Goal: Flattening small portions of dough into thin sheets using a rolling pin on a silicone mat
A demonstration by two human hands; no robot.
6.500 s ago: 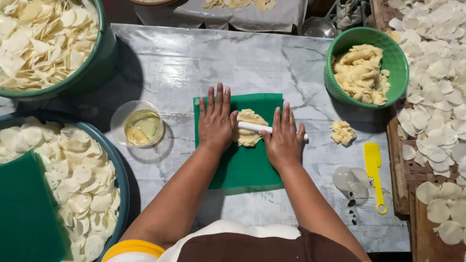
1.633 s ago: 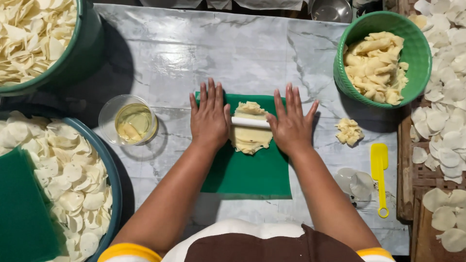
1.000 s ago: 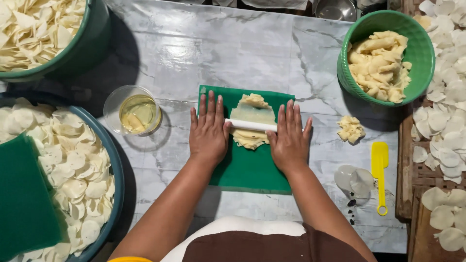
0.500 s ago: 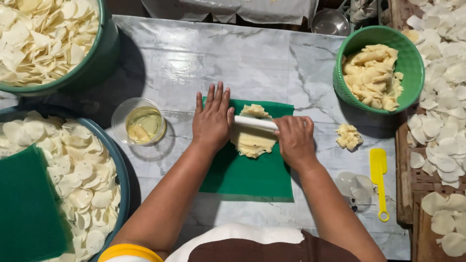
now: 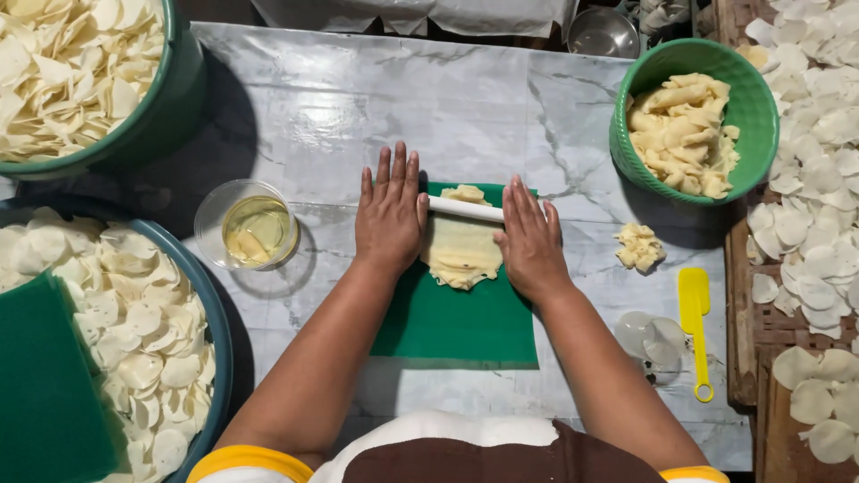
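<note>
A green mat (image 5: pixel 456 322) lies on the marble table (image 5: pixel 358 98) in front of me. On it rests a flattened sheet of pale yellow dough (image 5: pixel 462 249). A thin white rolling pin (image 5: pixel 463 208) lies across the far end of the dough. My left hand (image 5: pixel 390 215) presses flat on the pin's left end, fingers stretched forward. My right hand (image 5: pixel 530 240) presses flat on its right end.
A green bowl (image 5: pixel 756 98) of dough pieces stands at the far right, with a small dough lump (image 5: pixel 639 247) and a yellow spatula (image 5: pixel 694 324) near it. A clear cup of oil (image 5: pixel 250 229) sits left. Two large basins (image 5: pixel 165 112) of thin white discs are left; more discs lie on a rack (image 5: pixel 819 224).
Both hands have pushed the rolling pin away from me to the dough's far end, and the dough sheet has grown longer and flatter.
</note>
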